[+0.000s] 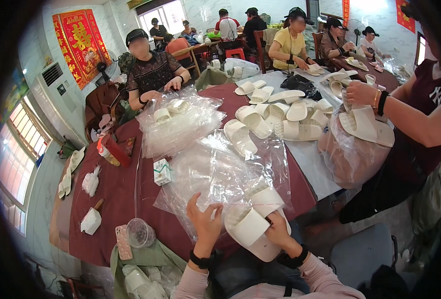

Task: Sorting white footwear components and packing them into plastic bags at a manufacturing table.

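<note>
In my right hand [278, 230] is a pair of white slippers; its fingers wrap the side of the near slipper [251, 226]. The other slipper [264, 198] lies against it, its far end under or inside clear film; I cannot tell which. My left hand [205, 218] is raised left of the pair, with curled fingers at the edge of a clear plastic bag [235, 192]. Its fingertips seem to pinch that edge. The bag lies on a spread stack of clear bags [193, 167] on the dark red tablecloth [175, 214].
Many loose white slippers [277, 117] lie beyond the bags. A small white-green box [162, 172], a plastic cup [140, 233] and a phone [123, 242] sit on the left. A person's hand [362, 93] works at the right; another person [153, 74] sits opposite. A grey chair [362, 254] stands lower right.
</note>
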A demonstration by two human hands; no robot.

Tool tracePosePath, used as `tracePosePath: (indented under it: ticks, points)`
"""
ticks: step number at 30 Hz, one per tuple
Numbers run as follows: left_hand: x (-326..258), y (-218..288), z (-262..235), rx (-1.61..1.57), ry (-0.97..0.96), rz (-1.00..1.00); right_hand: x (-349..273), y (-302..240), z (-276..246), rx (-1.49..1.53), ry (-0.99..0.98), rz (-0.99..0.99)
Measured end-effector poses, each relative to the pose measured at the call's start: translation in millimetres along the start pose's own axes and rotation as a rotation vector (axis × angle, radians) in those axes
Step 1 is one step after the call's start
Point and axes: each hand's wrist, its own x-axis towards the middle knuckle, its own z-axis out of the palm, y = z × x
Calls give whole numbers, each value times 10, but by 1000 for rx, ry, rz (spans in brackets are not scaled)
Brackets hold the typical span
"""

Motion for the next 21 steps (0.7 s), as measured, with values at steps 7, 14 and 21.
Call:
tracePosePath:
  ticks: [7, 14, 21]
  points:
    - [-192, 100, 109, -271, -262, 376, 124, -163, 0, -142, 248, 179]
    - [-489, 446, 79, -383, -538, 538, 342, -112, 28, -304, 290, 102]
    - [-560, 368, -124, -758, -843, 506, 663, -183, 70, -350, 283, 294]
